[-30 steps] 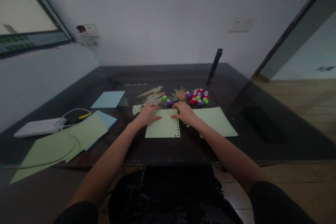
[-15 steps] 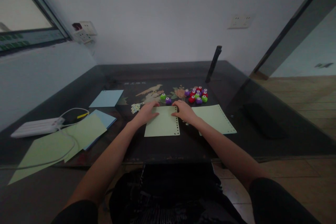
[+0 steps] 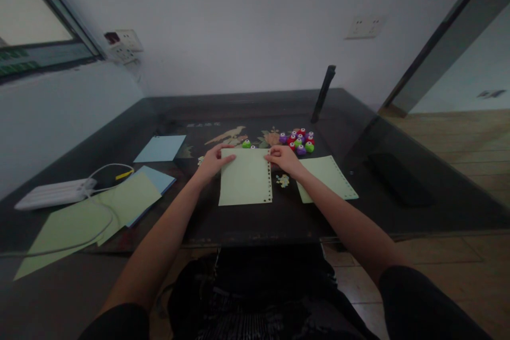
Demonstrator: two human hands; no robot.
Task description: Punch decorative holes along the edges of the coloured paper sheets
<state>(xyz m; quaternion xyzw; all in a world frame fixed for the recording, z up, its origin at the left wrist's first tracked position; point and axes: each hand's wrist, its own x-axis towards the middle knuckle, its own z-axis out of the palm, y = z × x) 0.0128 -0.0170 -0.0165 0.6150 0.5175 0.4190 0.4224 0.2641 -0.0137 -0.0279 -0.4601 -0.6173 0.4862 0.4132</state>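
Left hand (image 3: pixel 212 162) grips the far left corner of the green sheet (image 3: pixel 245 180), fingers curled over its top edge, thumb on the face. Right hand (image 3: pixel 282 159) pinches the far right corner, fingers closed on the paper. Sheet sits at the table's (image 3: pixel 358 207) near centre, far edge lifted slightly; punched holes run along its right and near edges. Second green sheet (image 3: pixel 326 178) lies flat just right of it, partly under the right forearm. Cluster of small punches (image 3: pixel 298 141) (red, purple, green) sits beyond the right hand. Paper confetti (image 3: pixel 283 180) between the 2 sheets. Blue sheet (image 3: pixel 160 148) far left; power strip (image 3: pixel 53 193) at left edge
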